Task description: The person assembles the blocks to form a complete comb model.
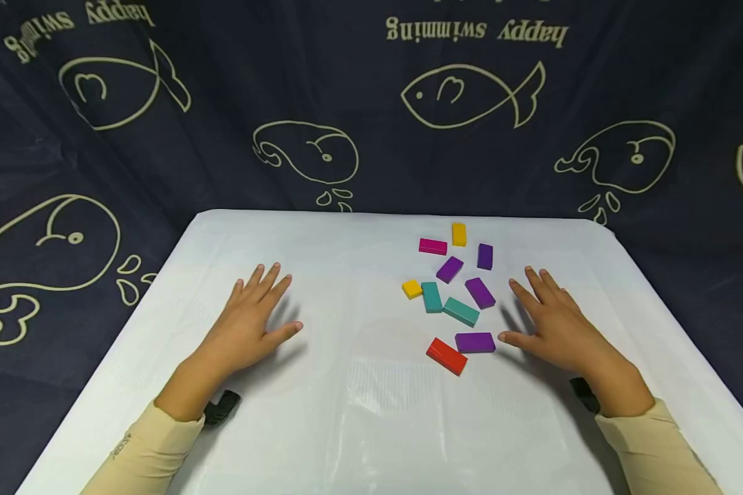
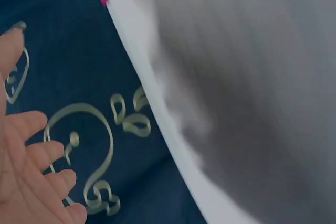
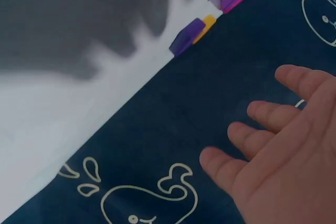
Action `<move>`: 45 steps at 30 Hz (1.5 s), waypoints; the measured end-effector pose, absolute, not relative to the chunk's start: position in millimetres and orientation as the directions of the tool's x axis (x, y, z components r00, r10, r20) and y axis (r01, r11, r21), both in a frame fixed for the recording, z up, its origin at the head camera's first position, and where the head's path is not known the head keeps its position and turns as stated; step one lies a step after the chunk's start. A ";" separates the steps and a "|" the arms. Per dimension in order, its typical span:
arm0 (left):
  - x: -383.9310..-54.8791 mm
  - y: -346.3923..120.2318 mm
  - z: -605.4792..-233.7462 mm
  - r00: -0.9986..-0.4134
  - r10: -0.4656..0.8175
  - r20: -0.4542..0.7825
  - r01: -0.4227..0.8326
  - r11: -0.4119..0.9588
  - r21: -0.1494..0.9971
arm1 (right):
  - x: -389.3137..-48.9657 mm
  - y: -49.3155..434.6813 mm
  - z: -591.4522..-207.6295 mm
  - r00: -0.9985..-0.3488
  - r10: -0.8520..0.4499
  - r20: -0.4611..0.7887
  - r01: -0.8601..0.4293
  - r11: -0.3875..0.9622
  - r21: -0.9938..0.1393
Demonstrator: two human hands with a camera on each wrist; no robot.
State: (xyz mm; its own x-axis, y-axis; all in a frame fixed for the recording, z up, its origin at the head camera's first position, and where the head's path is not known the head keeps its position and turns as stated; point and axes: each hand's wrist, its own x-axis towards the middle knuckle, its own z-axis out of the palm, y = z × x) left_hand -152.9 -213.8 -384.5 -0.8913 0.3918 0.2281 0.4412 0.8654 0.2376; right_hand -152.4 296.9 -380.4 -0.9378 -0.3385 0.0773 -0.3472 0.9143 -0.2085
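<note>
Several small coloured blocks lie scattered on the right half of the white table. Closest to my right hand [image 1: 554, 323] are a purple block [image 1: 475, 342] and another purple block [image 1: 480, 293]. A red block [image 1: 447, 357] lies nearest the front, two teal blocks [image 1: 461, 311] sit mid-group, and a yellow block [image 1: 412, 289] is at the left. Farther back are a pink block [image 1: 433, 246] and a second yellow block [image 1: 459, 234]. My right hand hovers with fingers spread, holding nothing. On the left, my left hand [image 1: 244, 326] is likewise spread above the table, away from the blocks.
The white table [image 1: 371, 440] has a plastic-like cover with faint creases. Behind it hangs a dark blue cloth [image 1: 371, 75] with fish and whale drawings. A black wrist device [image 1: 221, 408] shows under the left wrist, another [image 1: 585, 394] under the right.
</note>
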 end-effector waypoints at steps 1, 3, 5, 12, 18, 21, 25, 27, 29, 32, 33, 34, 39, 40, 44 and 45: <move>-152.3 -207.0 -384.8 -0.887 0.398 0.233 0.452 0.850 0.271 | -152.6 295.9 -381.1 -0.935 -0.346 0.073 -0.354 0.911 -0.212; -151.5 -192.3 -385.6 -0.878 0.409 0.249 0.473 0.819 0.324 | -153.0 293.4 -382.5 -0.932 -0.357 0.061 -0.362 0.908 -0.211; -151.4 -177.3 -386.1 -0.867 0.422 0.263 0.495 0.787 0.368 | -153.1 290.6 -383.7 -0.930 -0.364 0.045 -0.366 0.908 -0.204; -155.1 -132.4 -387.5 -0.837 0.467 0.284 0.547 0.704 0.453 | -152.2 279.5 -391.4 -0.903 -0.428 0.039 -0.425 0.877 -0.222; -155.9 -99.4 -389.4 -0.816 0.521 0.250 0.576 0.699 0.424 | -148.1 269.5 -399.4 -0.877 -0.479 0.049 -0.473 0.840 -0.264; -153.4 -83.1 -390.1 -0.801 0.556 0.221 0.594 0.690 0.414 | -147.7 265.7 -400.6 -0.868 -0.495 0.045 -0.485 0.824 -0.291; -147.1 -63.6 -390.8 -0.802 0.575 0.166 0.581 0.683 0.443 | -148.9 262.0 -400.3 -0.853 -0.521 0.023 -0.497 0.799 -0.338; -144.4 -54.5 -389.8 -0.808 0.571 0.147 0.567 0.684 0.459 | -149.6 260.9 -399.7 -0.848 -0.530 0.013 -0.498 0.786 -0.367; -142.2 -46.0 -388.0 -0.816 0.563 0.132 0.551 0.688 0.472 | -149.8 259.8 -398.5 -0.844 -0.537 0.010 -0.497 0.773 -0.395; -138.9 -34.3 -385.2 -0.825 0.554 0.110 0.531 0.694 0.486 | -149.9 259.3 -397.9 -0.832 -0.554 0.009 -0.502 0.747 -0.435; -138.0 -30.8 -384.6 -0.829 0.551 0.100 0.523 0.699 0.489 | -149.8 259.0 -397.5 -0.828 -0.560 0.011 -0.505 0.739 -0.446; -137.0 -27.3 -383.7 -0.832 0.547 0.090 0.514 0.702 0.493 | -149.8 259.0 -397.4 -0.824 -0.566 0.011 -0.509 0.731 -0.454; -133.4 -12.9 -380.6 -0.842 0.536 0.057 0.490 0.717 0.495 | -150.7 258.8 -397.3 -0.817 -0.576 -0.009 -0.507 0.727 -0.463; -132.9 -10.6 -380.3 -0.843 0.535 0.054 0.488 0.719 0.494 | -150.7 258.8 -397.4 -0.819 -0.574 -0.018 -0.503 0.731 -0.462; -133.4 -1.6 -383.1 -0.851 0.524 0.035 0.476 0.741 0.474 | -149.9 257.8 -396.8 -0.818 -0.575 -0.033 -0.500 0.737 -0.455; -133.5 0.5 -384.5 -0.854 0.520 0.027 0.471 0.748 0.467 | -149.6 257.6 -396.9 -0.815 -0.578 -0.030 -0.505 0.735 -0.452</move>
State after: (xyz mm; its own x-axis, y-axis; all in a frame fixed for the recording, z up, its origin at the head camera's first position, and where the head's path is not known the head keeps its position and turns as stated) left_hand -133.5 0.5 -384.5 -0.8535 0.5204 0.0265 0.4707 0.7483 0.4674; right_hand -149.6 257.6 -396.9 -0.8153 -0.5782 -0.0303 -0.5048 0.7354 -0.4521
